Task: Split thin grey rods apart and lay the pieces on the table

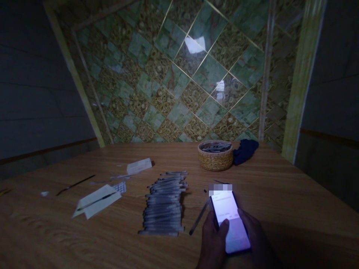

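Note:
A lit smartphone (232, 224) is held over the table's near right part. My left hand (213, 237) grips its left side, with the thumb lying on the screen. Along the right edge my right hand (256, 233) is wrapped, dark and partly in shadow. Just left of the phone lies a single pen (199, 216), and a small dark cap (205, 191) sits near its upper end. Further left, a long row of clear-barrelled pens (162, 205) lies side by side on the wood.
A woven basket (215, 160) full of pens stands at the back, beside a dark blue cloth (246, 151). On the left are a folded paper (98, 201) with a dark pen across it, a white paper piece (139, 166) and a thin dark stick (75, 185). A tiled wall (168, 93) rises behind the table.

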Motion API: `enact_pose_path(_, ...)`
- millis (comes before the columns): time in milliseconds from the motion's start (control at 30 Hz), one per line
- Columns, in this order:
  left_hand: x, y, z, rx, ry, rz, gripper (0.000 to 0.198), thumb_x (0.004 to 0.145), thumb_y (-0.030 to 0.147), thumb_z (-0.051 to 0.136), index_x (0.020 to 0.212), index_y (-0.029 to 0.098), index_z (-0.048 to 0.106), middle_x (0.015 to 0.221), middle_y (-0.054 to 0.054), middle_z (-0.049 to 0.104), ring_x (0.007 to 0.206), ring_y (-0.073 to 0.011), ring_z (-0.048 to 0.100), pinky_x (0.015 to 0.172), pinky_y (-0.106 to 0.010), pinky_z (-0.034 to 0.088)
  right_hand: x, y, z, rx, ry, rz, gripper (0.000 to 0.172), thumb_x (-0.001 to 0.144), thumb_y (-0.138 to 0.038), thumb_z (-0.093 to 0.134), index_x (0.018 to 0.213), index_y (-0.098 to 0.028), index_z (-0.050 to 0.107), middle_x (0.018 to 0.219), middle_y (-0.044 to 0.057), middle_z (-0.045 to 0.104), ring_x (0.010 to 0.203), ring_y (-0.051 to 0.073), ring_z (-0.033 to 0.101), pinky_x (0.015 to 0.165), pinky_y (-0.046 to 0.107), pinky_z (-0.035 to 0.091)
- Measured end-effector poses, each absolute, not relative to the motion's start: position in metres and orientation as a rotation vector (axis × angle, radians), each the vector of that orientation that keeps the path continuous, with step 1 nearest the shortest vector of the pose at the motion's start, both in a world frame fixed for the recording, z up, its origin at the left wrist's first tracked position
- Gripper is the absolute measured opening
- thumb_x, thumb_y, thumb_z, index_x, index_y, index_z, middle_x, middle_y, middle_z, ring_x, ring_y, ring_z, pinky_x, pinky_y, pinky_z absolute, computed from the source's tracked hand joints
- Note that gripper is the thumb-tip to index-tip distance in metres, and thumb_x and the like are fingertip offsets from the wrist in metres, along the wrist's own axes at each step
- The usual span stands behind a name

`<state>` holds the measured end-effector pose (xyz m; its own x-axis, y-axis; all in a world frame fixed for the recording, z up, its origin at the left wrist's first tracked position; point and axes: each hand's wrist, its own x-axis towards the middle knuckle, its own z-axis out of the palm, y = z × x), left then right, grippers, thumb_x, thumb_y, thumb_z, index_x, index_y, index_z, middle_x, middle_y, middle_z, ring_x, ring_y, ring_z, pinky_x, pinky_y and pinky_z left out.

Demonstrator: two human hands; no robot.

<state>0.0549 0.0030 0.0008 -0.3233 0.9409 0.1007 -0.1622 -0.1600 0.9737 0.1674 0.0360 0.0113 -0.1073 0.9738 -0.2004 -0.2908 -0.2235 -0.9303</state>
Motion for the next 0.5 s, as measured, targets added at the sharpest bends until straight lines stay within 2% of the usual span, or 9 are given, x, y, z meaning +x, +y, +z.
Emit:
enact_pose_path(67,0.055,0.003,-0.001,0.972,1.208,1.628,0.043,0.067,0.032,0.067,0.104,0.013,0.058,0.095,-0.010,0.069,0.089,-0.0265,0.063,0.076,-0.036,0.049,0.166,0.039,0.004,-1.098,-0.915,1.546,0.061,0.046,-0.073,0.064,0.074,-0.020,0.070,0.080,0.008,0.071,0.088,0.031,0.061,0.066,0.034,0.049)
enact_pose_path(133,0.055,0.002,0.000,0.972,1.206,1.630,0.044,0.067,0.032,0.067,0.106,0.013,0.058,0.098,-0.011,0.069,0.090,-0.0267,0.063,0.077,-0.036,0.049,0.165,0.041,-0.002,-1.123,-0.893,1.490,0.059,0.046,-0.073,0.065,0.074,-0.021,0.070,0.083,0.007,0.071,0.086,0.030,0.062,0.067,0.035,0.050)
enact_pose_path(267,0.054,0.000,0.005,0.994,1.212,1.629,0.046,0.070,0.032,0.065,0.110,0.012,0.056,0.106,-0.013,0.067,0.095,-0.0268,0.062,0.080,-0.036,0.049,0.165,0.041,0.000,-1.147,-0.870,1.420,0.063,0.041,-0.077,0.063,0.067,-0.020,0.069,0.080,0.009,0.070,0.082,0.031,0.063,0.068,0.036,0.050)
enact_pose_path(500,0.051,0.001,-0.001,1.004,1.204,1.601,0.045,0.073,0.033,0.062,0.112,0.011,0.054,0.107,-0.013,0.066,0.096,-0.0271,0.061,0.082,-0.037,0.048,0.164,0.038,0.013,-1.083,-1.004,1.531,0.073,0.048,-0.080,0.056,0.077,-0.015,0.069,0.077,0.012,0.070,0.078,0.032,0.064,0.064,0.037,0.051)
